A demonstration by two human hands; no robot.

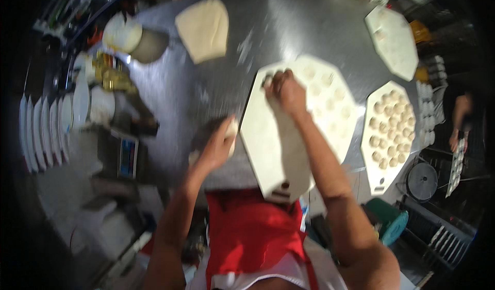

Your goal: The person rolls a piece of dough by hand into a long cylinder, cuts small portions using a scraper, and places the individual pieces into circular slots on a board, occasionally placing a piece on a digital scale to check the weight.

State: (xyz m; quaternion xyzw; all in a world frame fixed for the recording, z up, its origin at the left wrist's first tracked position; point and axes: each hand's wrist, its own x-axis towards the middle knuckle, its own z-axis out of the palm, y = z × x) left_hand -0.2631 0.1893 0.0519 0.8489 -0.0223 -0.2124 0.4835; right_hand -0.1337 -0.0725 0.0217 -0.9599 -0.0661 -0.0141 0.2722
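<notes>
My left hand [217, 148] is closed round a strip of pale dough [233, 131] on the steel table, just left of the large white board. At the far left part of that eight-sided white board [263, 135], my right hand [290, 91] is bent down with its fingers curled together. A small pale piece of dough [268, 83] shows at its fingertips, beside the board's dark handle slot; the fingers partly hide it. Several flattish dough pieces [330, 103] lie on the board to the right of this hand. My right forearm crosses over the board and shades it.
A large dough slab [206, 29] lies at the back of the steel table [180, 94]. To the right are a board full of dough balls [390, 130] and another pale board [394, 42]. A white tub [122, 33] and a scale [127, 157] stand left. A person [461, 117] holds a tray far right.
</notes>
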